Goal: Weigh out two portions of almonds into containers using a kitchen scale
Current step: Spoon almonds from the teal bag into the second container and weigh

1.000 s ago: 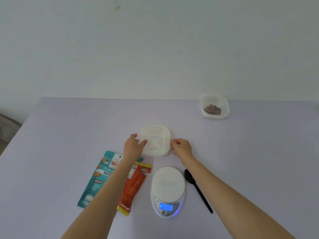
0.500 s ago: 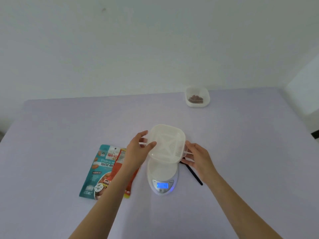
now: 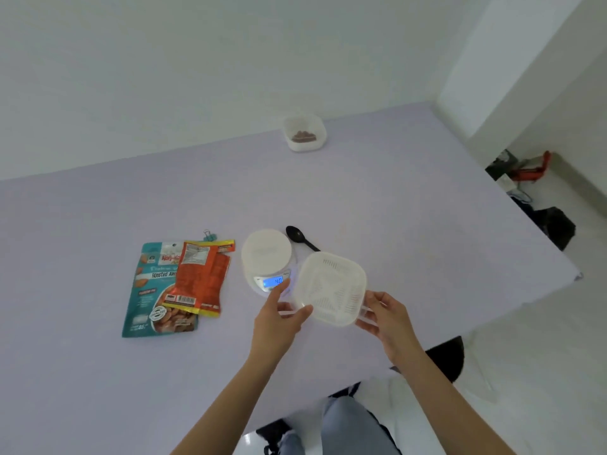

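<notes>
Container (image 3: 331, 287) moved right of scale (image 3: 266, 257); left hand (image 3: 279, 320), right hand (image 3: 387, 318) grip sides; translucent white, perforated.

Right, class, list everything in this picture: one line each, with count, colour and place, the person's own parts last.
table: one, lilac, beside the wall
scale: one, white, display lit blue, mid-table
spoon: one, black, behind the scale
almond bag: one, teal, left of the scale
packet: one, orange, lying across the almond bag
clip: one, teal, at the packet's top
far container: one, clear, almonds inside, near the wall
held container: one, white, held up right of the scale
hands: two, left hand and right hand gripping the held container
</notes>
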